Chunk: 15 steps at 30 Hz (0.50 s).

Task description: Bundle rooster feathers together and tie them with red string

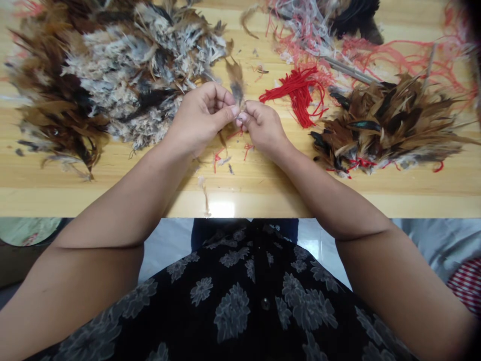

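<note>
Both hands meet over the wooden table, pinching a small brown and grey feather [236,82] that points up and away from me. My left hand [205,113] is closed, thumb and forefinger pressed at the feather's lower part. Close against it, my right hand [263,124] is closed with its thumb and fingers at the feather's base, which is mostly hidden. Just below the fingertips lie short red thread scraps [248,149] and bits of feather. To the right of my right hand rests a bundle of cut red yarn [300,95].
A large heap of brown and whitish feathers [112,75] covers the left of the table [255,200]. On the right lies a pile of brown feather bunches [391,125] with red ties. Behind it are tangled pink strings [398,55], white strands [304,20] and black feathers [356,20].
</note>
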Available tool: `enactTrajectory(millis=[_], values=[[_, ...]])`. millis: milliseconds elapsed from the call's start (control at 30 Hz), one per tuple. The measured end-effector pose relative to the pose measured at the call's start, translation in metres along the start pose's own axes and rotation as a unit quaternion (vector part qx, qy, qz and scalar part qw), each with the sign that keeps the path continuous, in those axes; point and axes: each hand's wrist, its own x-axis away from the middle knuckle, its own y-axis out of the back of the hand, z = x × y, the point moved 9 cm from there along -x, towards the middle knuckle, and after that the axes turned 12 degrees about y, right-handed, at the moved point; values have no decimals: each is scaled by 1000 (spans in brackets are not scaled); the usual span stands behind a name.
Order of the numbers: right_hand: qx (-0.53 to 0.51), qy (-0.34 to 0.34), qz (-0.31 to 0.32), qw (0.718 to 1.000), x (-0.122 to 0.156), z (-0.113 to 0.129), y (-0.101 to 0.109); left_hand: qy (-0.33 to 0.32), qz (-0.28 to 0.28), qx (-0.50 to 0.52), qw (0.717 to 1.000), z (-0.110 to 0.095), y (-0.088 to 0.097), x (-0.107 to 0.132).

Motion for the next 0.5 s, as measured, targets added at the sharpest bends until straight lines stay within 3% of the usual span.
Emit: enactTrajectory(millis=[133,367,500], values=[[40,-1,14,999,1,4,1,-5,2,5,1000,9,4,-5],[131,-15,38,990,-1,9,-1,-124,1,-19,992,7,5,-9],[120,-11,15,993,-1,9,0,-98,-36,-6,995,-6,4,-2]])
